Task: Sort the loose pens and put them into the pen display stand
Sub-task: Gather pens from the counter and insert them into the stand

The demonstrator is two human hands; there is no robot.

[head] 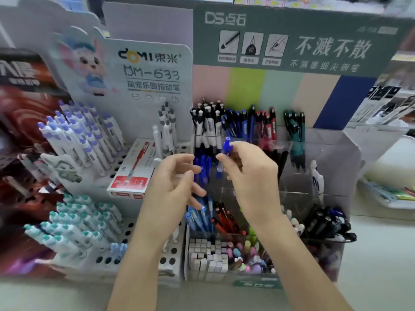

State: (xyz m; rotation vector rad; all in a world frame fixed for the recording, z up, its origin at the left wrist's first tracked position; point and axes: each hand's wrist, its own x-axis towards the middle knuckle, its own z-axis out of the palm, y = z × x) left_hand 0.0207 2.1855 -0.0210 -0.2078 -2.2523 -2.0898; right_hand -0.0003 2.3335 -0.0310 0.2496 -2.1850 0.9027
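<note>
My right hand (249, 173) pinches a blue pen (224, 151) upright, in front of the middle tier of the clear acrylic pen display stand (325, 167). My left hand (173, 182) hovers just to its left, fingers loosely curled and holding nothing. The stand's back row holds white, blue, red and green pens (247, 124). Blue pens (202, 214) and red pens (224, 218) fill its lower front compartments, partly hidden by my hands.
To the left, a white perforated stand (139, 70) holds purple-tipped pens (85, 135) and teal-tipped pens (74, 223). A red-and-white pen box (132, 171) lies on it. Erasers and small pastel items (215, 257) fill the front bins. Dark pens (330, 221) sit at right.
</note>
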